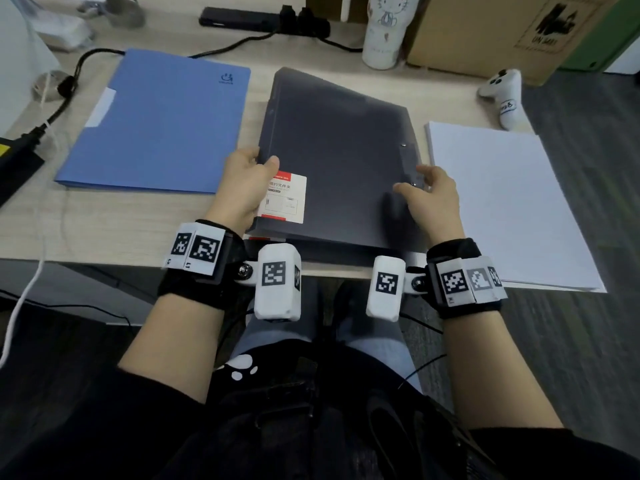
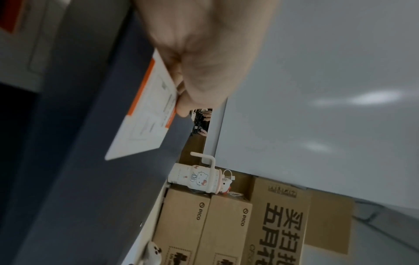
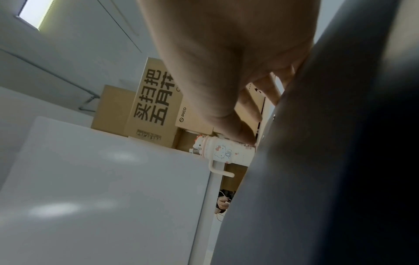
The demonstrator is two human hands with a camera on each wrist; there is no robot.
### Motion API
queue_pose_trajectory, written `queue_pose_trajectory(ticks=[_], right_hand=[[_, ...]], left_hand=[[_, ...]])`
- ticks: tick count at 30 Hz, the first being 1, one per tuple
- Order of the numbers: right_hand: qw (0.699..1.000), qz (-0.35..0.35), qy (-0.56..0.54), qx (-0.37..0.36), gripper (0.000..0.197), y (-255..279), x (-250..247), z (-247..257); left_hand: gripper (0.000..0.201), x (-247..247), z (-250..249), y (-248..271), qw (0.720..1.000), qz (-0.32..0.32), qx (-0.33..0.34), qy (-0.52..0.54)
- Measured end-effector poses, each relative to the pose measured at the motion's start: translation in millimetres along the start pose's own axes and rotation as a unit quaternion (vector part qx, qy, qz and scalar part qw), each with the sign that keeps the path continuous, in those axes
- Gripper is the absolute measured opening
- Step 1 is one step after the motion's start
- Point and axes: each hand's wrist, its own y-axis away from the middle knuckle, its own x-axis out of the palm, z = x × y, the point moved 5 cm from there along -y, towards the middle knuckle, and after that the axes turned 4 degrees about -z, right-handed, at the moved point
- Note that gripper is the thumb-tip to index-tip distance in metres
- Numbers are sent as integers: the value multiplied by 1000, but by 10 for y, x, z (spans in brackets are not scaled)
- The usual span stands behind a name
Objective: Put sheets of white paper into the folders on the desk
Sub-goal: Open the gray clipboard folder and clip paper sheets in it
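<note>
A dark grey folder [image 1: 339,150] lies in the middle of the desk, with a blue folder [image 1: 156,123] shut flat to its left and a stack of white paper [image 1: 502,202] to its right. My left hand [image 1: 249,188] grips the grey cover's left edge, thumb on top beside the white and red label [image 1: 287,199], and the edge is raised a little. In the left wrist view the left hand [image 2: 204,62] pinches the cover [image 2: 90,179] at the label [image 2: 145,116]. My right hand [image 1: 429,195] rests with spread fingers on the folder's right edge near the rivets; its fingertips [image 3: 244,138] touch the grey folder [image 3: 317,161].
A cartoon-cat mug [image 1: 384,29], a cardboard box [image 1: 502,29] and a black power strip [image 1: 256,19] stand along the back. A small white plush toy [image 1: 505,95] lies behind the paper. Cables and a black device [image 1: 17,161] sit at the left. The desk's front edge [image 1: 138,261] runs just before my wrists.
</note>
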Motion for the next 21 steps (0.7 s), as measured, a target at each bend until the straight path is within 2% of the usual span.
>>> queue_pose_trajectory(ticks=[3,5,8,11,14,17,19,21], right_hand=[[999,-27,-41,-14,40,-6,-168,-13],[996,-52,-75,-19,38,3,-283,-19],[991,-73,-108,-22,40,26,-455,-52],[990,-73,-120,-8,40,13,-583,-181],[988,-63,-139,36,40,20,-671,-382],[982,-66,-161,66,38,35,-734,-566],[979,-74,-171,80,35,48,-764,-676],[977,-85,-177,85,35,77,-783,-749]], left_hand=[[9,26,-26,47,999,-15,9,51],[15,74,-18,65,997,-15,10,73],[13,202,-17,135,997,-6,8,80],[20,357,29,187,998,-1,-1,66],[12,473,99,213,998,-7,-16,56],[22,540,163,229,999,-16,-26,29],[21,576,164,252,999,-30,-15,7],[33,590,142,261,998,-51,14,-44]])
